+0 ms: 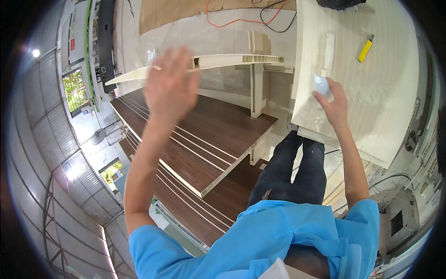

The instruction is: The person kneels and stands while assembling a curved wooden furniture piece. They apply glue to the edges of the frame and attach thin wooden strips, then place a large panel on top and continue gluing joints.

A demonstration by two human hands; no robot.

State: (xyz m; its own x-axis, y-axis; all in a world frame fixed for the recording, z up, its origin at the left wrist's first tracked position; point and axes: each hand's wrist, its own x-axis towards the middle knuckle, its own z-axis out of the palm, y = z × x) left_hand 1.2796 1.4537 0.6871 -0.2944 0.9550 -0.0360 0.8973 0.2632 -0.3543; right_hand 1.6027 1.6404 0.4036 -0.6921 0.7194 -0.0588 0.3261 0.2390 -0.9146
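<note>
My left hand [172, 88], blurred by motion, is raised with its fingers stretched out and the thumb apart. It passes in front of a long pale panel [227, 59] seen edge-on, with hollow cells at its right end; contact cannot be made out. My right hand [335, 104] is closed round a small whitish, rounded object [321, 86] over the pale work table [381, 111]; its exact kind is unclear. Just beyond that object lies a narrow white strip [329, 53]. A yellow utility knife [366, 48] rests farther right on the tabletop.
Dark brown boards [218, 121] with pale stripes lie stacked in tiers below my left arm. A pale post [256, 93] stands under the panel. Orange cable [227, 24] and brown sheeting [172, 19] are on the floor beyond. A black bundle [339, 3] sits at the table's far end.
</note>
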